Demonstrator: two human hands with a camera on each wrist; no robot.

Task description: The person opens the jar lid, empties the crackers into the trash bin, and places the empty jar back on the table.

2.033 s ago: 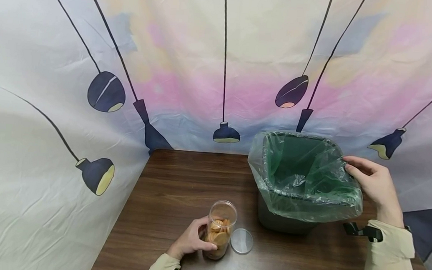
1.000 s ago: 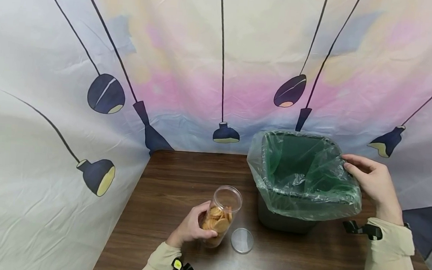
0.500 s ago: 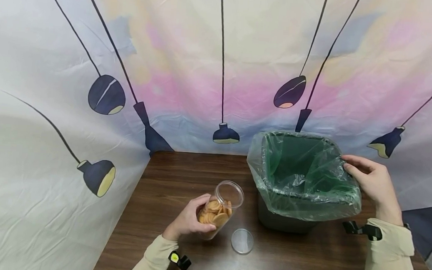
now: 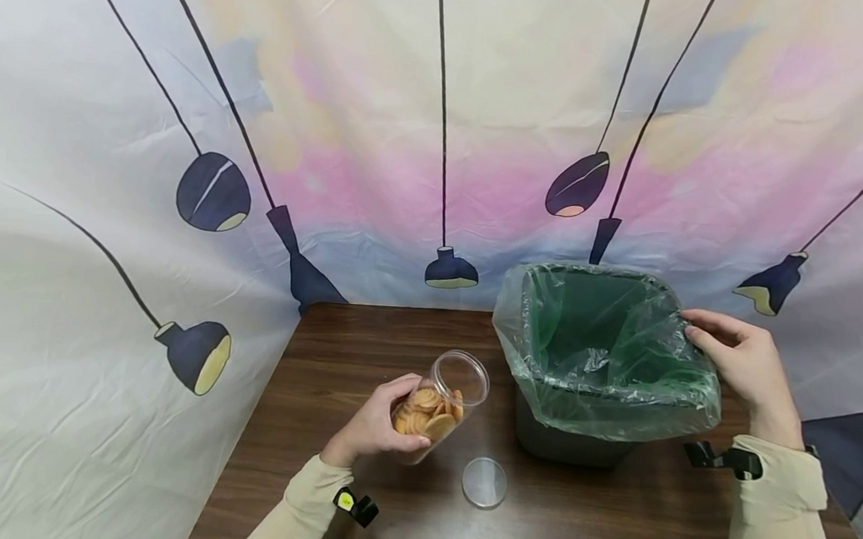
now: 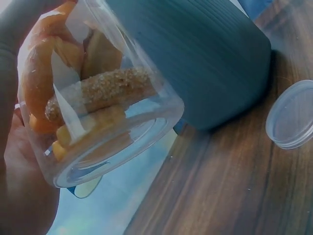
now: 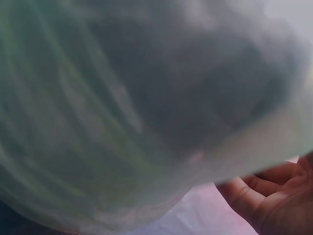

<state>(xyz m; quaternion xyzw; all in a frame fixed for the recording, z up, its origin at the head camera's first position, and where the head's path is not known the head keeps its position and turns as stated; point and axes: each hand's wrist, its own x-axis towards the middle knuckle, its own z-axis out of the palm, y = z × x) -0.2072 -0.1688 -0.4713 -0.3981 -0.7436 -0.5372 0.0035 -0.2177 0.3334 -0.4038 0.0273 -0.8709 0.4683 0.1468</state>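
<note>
My left hand (image 4: 377, 423) grips a clear plastic jar (image 4: 463, 379) around its side. The lidless jar leans to the right above the table, its mouth facing up and toward the bin. Round golden biscuits (image 4: 425, 413) fill its lower part; the left wrist view also shows a sugar-coated stick biscuit (image 5: 102, 91) near the base. To the right stands a dark grey-green bin (image 4: 570, 438) lined with a translucent green bin liner (image 4: 624, 412) folded over the rim. At the bin's right edge, my right hand (image 4: 751, 371) pinches the liner between thumb and fingers; the liner partly hides the fingers.
A round clear lid (image 4: 484, 483) lies flat on the brown wooden table (image 4: 366, 340), in front of the bin and below the jar. Behind the table hangs a cloth backdrop (image 4: 363, 173) printed with lamps.
My left hand has lifted the jar from upright on the table, moved it up and slightly left, and tilted it rightward. The right hand, bin and lid have stayed in place.
</note>
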